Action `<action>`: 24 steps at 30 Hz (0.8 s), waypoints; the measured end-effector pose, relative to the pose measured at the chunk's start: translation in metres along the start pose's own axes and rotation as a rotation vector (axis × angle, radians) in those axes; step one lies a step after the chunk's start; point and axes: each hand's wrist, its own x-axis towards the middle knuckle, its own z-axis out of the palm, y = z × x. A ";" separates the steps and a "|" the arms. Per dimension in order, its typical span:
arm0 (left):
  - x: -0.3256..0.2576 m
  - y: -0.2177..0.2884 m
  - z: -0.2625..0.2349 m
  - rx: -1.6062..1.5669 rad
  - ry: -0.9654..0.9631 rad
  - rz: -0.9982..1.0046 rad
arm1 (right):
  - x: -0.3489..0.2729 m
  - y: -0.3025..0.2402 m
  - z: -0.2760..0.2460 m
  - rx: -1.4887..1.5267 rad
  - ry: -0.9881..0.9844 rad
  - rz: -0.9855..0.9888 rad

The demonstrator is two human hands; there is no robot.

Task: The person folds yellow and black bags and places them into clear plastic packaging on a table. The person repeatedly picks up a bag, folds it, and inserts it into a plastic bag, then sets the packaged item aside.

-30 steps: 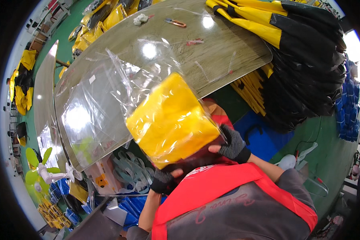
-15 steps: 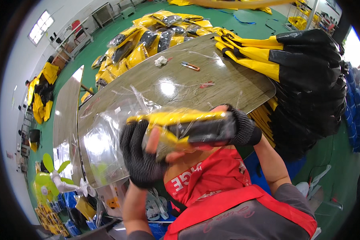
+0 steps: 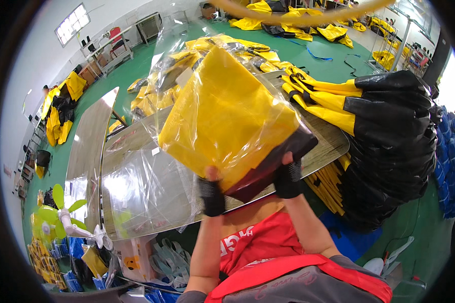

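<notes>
Both my hands hold up a folded yellow-and-black sheet (image 3: 227, 116) inside a clear plastic bag, above the table's near edge. Its broad yellow face is tilted, and the dark band lies along the lower right. My left hand (image 3: 211, 194), in a black fingerless glove, grips the lower edge with the thumb on the front. At the lower right corner my right hand (image 3: 289, 178), gloved alike, pinches the packet; its other fingers are hidden behind. Loose clear film from the bag (image 3: 169, 48) sticks up at the upper left.
Clear plastic bags (image 3: 146, 187) lie flat on the table's left part. A tall stack of black-and-yellow sheets (image 3: 389, 146) borders the table's right end. Bagged yellow packets (image 3: 151, 98) are heaped beyond it. A green-bladed fan (image 3: 63, 212) stands at the left, near a second table (image 3: 88, 146).
The packet has been raised and turned from edge-on to show its broad yellow face. My left hand has shifted right and lower, along the packet's lower edge.
</notes>
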 end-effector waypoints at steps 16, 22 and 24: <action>0.028 0.129 0.008 1.259 -0.433 0.747 | 0.029 -0.097 0.095 -0.961 -0.835 -0.621; 0.015 0.108 0.005 1.033 -0.345 0.569 | 0.038 -0.092 0.023 -0.307 -0.187 0.394; 0.019 0.070 -0.030 0.624 -0.122 0.417 | 0.036 -0.088 0.034 -0.518 -0.119 0.196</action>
